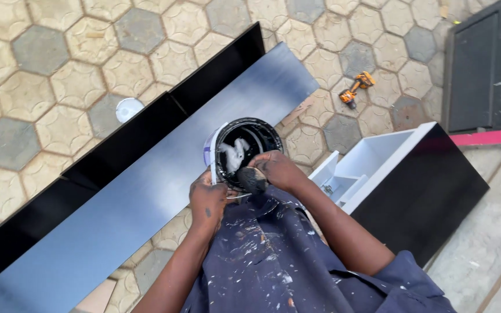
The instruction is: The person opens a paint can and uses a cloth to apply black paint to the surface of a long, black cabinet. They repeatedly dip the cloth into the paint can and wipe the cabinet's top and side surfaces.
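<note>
Head view, ordered from the wearer outward, with positions given relative to the paint can (244,152). Nearest the camera, a paint-spattered dark blue garment (273,261) covers the torso directly below the can. The left hand (207,200) is wrapped around the can's lower left wall, fingers curled against its side and supporting it. The right hand (276,169) rests on the can's lower right rim, fingers closed around a dark, paint-coated brush (252,179) whose head lies across the rim; exactly how the fingers pinch the handle cannot be told. The can is held tilted toward the viewer, its interior black with a white blob at the centre, its outer wall white with a purple patch. Behind and to the left of the can, a long glossy black panel (117,214) runs diagonally, joined along its far edge to upright black boards (117,145). To the right of the can stands a cabinet (407,174), white inside and black outside. Left of the can, beyond the boards, a round white lid (127,108) lies on the hexagonal paving (42,75). Farther, above and to the right of the can, an orange cordless drill (356,88) lies on the paving.
</note>
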